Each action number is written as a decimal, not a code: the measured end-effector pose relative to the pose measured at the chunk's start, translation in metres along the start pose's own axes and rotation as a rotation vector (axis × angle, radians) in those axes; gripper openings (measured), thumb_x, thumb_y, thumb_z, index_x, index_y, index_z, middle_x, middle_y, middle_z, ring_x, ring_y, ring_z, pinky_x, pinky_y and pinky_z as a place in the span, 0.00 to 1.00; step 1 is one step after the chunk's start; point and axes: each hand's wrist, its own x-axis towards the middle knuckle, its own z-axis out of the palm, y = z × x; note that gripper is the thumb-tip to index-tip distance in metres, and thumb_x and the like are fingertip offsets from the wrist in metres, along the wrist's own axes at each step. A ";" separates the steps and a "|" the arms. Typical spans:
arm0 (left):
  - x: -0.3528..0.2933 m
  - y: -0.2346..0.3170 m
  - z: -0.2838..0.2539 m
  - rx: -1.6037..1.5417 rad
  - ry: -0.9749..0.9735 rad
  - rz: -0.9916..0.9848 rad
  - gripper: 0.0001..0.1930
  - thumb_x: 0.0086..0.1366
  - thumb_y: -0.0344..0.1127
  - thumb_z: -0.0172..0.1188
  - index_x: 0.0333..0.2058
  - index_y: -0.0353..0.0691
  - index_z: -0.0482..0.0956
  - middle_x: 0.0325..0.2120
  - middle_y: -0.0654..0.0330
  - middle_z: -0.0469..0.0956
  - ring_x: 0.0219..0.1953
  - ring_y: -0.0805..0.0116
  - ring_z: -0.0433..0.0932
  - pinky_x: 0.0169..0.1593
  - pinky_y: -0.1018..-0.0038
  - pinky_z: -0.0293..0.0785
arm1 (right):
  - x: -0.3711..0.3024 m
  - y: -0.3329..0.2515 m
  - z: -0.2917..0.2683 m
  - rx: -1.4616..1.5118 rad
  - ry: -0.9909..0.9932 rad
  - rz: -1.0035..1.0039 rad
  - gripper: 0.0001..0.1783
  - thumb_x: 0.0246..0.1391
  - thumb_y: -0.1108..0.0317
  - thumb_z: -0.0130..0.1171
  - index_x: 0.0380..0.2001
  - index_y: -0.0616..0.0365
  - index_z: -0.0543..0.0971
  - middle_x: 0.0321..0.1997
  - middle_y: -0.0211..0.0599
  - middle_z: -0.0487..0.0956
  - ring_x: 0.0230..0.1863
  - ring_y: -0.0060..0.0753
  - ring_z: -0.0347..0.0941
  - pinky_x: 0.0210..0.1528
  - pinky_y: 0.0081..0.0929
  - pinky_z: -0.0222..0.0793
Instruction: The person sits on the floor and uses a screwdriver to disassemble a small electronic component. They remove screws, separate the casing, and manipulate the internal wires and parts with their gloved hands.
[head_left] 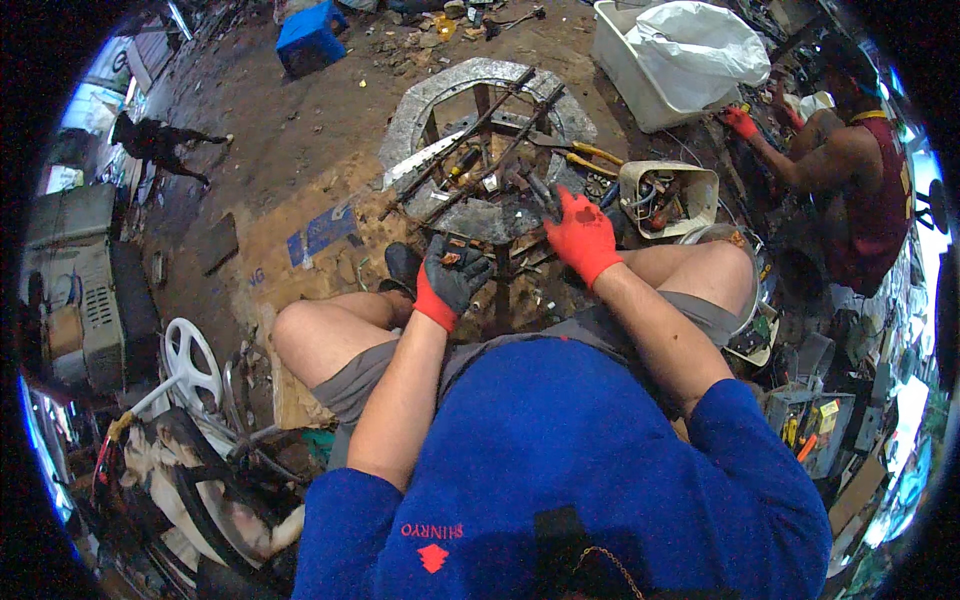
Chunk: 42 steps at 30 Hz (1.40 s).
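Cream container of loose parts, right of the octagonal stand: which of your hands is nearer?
Right. The right hand is just left of the cream container; the left hand is farther left, near the octagonal stand.

Red lettering [432, 530] stands upside down on the chest of a worker's blue shirt [600, 440], a red emblem [433, 557] just beside it. On flattened cardboard [372, 215] on the ground, pale characters mark a blue printed block [322, 236], and capital letters [257, 276] show near its edge. Dark print [587, 214] marks the back of the right hand's red glove [583, 235]. A white sign [121, 55] at far left bears a dark letter; writing on a yellow label [828, 410] at right is too small to read.
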 end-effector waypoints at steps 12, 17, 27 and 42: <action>-0.010 0.008 0.029 -0.007 -0.243 -0.087 0.26 0.68 0.61 0.47 0.53 0.50 0.75 0.43 0.59 0.80 0.40 0.60 0.80 0.47 0.57 0.77 | 0.028 0.012 0.010 -0.199 0.055 -0.184 0.29 0.49 0.58 0.63 0.57 0.46 0.74 0.48 0.50 0.74 0.50 0.52 0.72 0.52 0.42 0.70; 0.002 0.005 -0.011 -0.016 -0.316 -0.146 0.25 0.69 0.52 0.51 0.58 0.44 0.71 0.53 0.52 0.75 0.54 0.54 0.75 0.55 0.54 0.74 | 0.031 0.014 0.014 -0.236 0.036 -0.311 0.29 0.50 0.56 0.61 0.56 0.46 0.73 0.48 0.51 0.74 0.49 0.52 0.72 0.47 0.43 0.72; -0.002 -0.001 0.001 0.401 -0.113 0.022 0.15 0.68 0.34 0.53 0.51 0.34 0.74 0.44 0.53 0.80 0.46 0.59 0.80 0.50 0.63 0.78 | 0.029 0.008 0.002 -0.176 -0.028 -0.239 0.32 0.48 0.55 0.62 0.57 0.51 0.71 0.52 0.52 0.72 0.52 0.53 0.71 0.51 0.44 0.71; -0.026 0.005 0.020 0.808 -0.266 -0.050 0.15 0.63 0.35 0.61 0.49 0.42 0.76 0.39 0.64 0.79 0.38 0.74 0.77 0.40 0.73 0.77 | -0.021 -0.022 0.018 0.274 -0.337 -0.646 0.42 0.44 0.63 0.66 0.64 0.53 0.62 0.62 0.56 0.65 0.60 0.58 0.67 0.60 0.43 0.67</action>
